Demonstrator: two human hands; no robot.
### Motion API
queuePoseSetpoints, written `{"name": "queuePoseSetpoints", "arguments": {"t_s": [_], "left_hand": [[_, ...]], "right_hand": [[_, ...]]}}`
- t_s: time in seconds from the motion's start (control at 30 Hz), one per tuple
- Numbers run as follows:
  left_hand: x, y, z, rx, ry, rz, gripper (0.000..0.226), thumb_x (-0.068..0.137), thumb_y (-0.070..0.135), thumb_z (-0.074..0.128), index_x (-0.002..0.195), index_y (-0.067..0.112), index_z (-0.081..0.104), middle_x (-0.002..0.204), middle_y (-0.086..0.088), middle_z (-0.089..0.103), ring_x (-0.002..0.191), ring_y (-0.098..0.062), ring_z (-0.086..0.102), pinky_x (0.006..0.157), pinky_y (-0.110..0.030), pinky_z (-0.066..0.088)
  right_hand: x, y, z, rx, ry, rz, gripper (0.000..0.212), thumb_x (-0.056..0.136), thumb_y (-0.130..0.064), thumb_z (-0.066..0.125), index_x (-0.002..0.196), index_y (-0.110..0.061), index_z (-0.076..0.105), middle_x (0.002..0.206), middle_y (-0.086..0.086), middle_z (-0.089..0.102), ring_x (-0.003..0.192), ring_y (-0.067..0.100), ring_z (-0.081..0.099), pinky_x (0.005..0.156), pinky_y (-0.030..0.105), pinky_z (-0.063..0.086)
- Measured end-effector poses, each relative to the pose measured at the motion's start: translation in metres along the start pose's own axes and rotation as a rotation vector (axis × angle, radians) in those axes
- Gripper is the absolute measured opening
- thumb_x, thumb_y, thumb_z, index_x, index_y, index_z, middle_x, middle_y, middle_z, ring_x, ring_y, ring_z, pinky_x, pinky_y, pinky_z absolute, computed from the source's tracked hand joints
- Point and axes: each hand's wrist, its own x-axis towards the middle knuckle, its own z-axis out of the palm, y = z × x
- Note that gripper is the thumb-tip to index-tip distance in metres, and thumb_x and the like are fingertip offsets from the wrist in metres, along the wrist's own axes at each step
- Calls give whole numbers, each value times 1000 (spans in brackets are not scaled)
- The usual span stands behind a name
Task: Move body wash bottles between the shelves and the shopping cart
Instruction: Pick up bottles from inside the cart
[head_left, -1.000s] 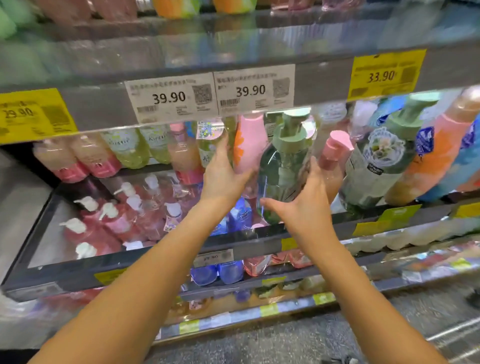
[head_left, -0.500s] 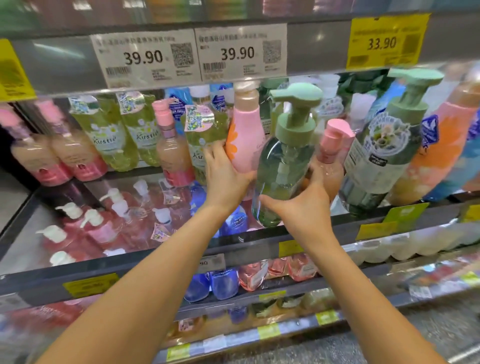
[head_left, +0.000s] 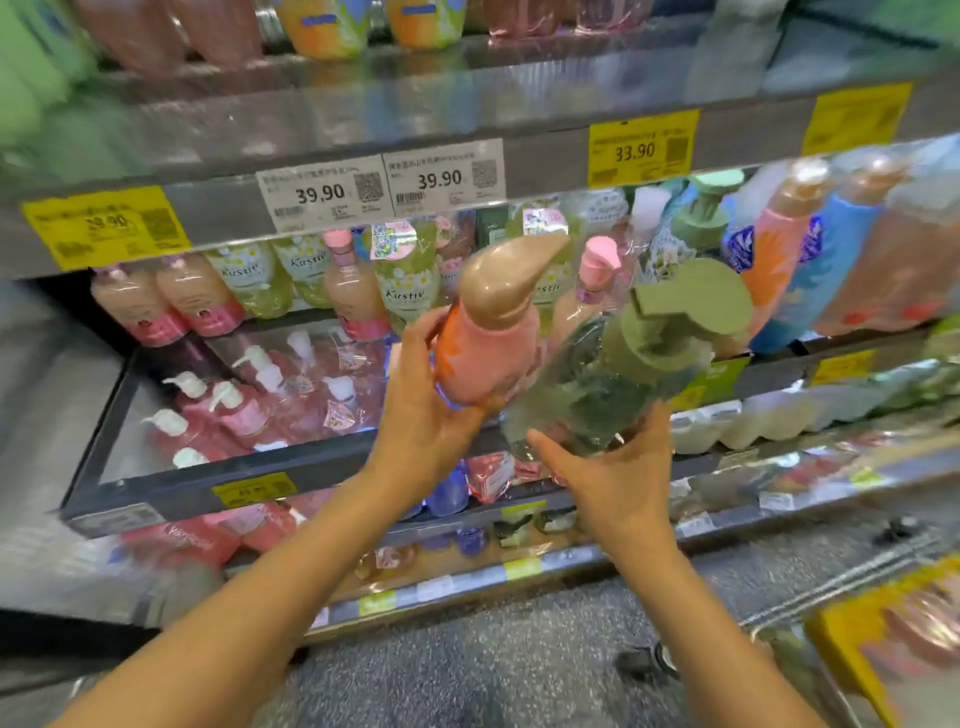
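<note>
Front of the shelves, mid-frame: two bottles are held up off the shelf, one in each hand.
Pink bottle (head_left: 485, 358): pink body with an orange patch and a tan pump top, tilted with its top leaning right; it sits in front of the shelf row, clear of the shelf board.
Left hand (head_left: 421, 410): wrapped around the lower part of the pink bottle, fingers on its left side, thumb toward its base.
Green bottle (head_left: 597, 389): clear greenish body with a large olive-green pump head, tilted right, just beside the pink bottle on the right and touching or nearly touching it; blur leaves that unclear.
Right hand (head_left: 618, 478): cupped under the base of the green bottle, fingers closed on its lower end.
Middle shelf (head_left: 841, 343): behind the hands, lined with yellow-green pouches (head_left: 410, 280) marked Kustie, pale pink bottles to the left, and orange and blue bottles to the right.
Price tags (head_left: 379, 189): two white ones read 39.90 on the shelf edge above; a yellow tag (head_left: 641, 148) further right reads 33.90.
Lower shelf (head_left: 171, 488): holds pink bottles with white pumps at the left.
Floor (head_left: 467, 670): grey and speckled, near the bottom.
Yellow packaging (head_left: 852, 644): near right corner, blurred.
</note>
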Motion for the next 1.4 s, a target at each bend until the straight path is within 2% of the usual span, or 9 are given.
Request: {"name": "queuePoseSetpoints", "arguments": {"t_s": [0.1,0.23,0.43,0.73,0.8,0.9,1.03,1.3,1.4], "left_hand": [[-27,35,-13,-45,-91,-23,69,66,31,77,117,44,32,117,19,44,105,15,46,83,-6,40],[-61,87,-17,-100,-227,-107,75,51,59,73,115,46,37,116,9,54,103,-7,55,84,-25,47],[-103,163,-3,-164,-347,-91,84,42,50,68,118,37,32,113,5,51,101,-15,53,84,-27,44],[-146,255,73,-333,-545,-1,82,52,22,79,121,27,36,104,23,47,89,17,50,67,1,38],[-152,270,100,-347,-616,-1,85,60,8,85,128,22,36,105,15,50,88,19,51,66,3,37],[-153,285,141,-307,-688,24,86,58,17,88,127,24,38,112,8,51,98,-5,53,73,-3,40],[-150,300,194,-286,-758,-4,88,56,21,88,130,22,40,121,-2,55,106,-18,55,88,-34,49],[-147,316,293,-239,-1005,-19,84,65,8,83,135,13,37,118,1,52,100,-15,51,80,-26,41],[-142,315,346,-213,-1144,-5,81,63,10,84,130,12,40,113,1,55,100,-17,56,84,-31,47]], "right_hand": [[-39,-40,-28,-82,-32,58,76,58,1,84,117,-25,44,113,-5,60,101,1,63,82,18,52],[-90,-87,-65,-227,-30,142,89,54,-19,91,128,-30,41,114,-16,58,100,-8,58,77,10,50],[-156,-147,-116,-301,137,88,76,58,-6,88,110,-36,43,103,-28,57,92,-15,57,72,7,47],[-224,-196,-205,-344,457,103,75,59,-2,87,114,-26,42,100,-20,56,80,-25,54,63,-1,41],[-228,-198,-229,-355,531,112,78,58,-1,87,120,-19,42,104,-10,59,79,-22,56,62,-2,40],[-225,-199,-266,-392,607,151,84,56,-7,89,124,-17,40,101,-15,56,82,-16,54,64,0,42],[-218,-199,-316,-424,737,207,83,57,-11,89,125,-17,41,101,-9,58,97,13,61,73,14,50],[-197,-172,-391,-416,919,401,83,56,-20,90,124,-18,42,113,-4,59,102,16,60,84,35,52],[-188,-159,-415,-428,1009,497,79,59,-16,89,119,-22,39,101,-10,55,90,10,55,77,23,47]]}}
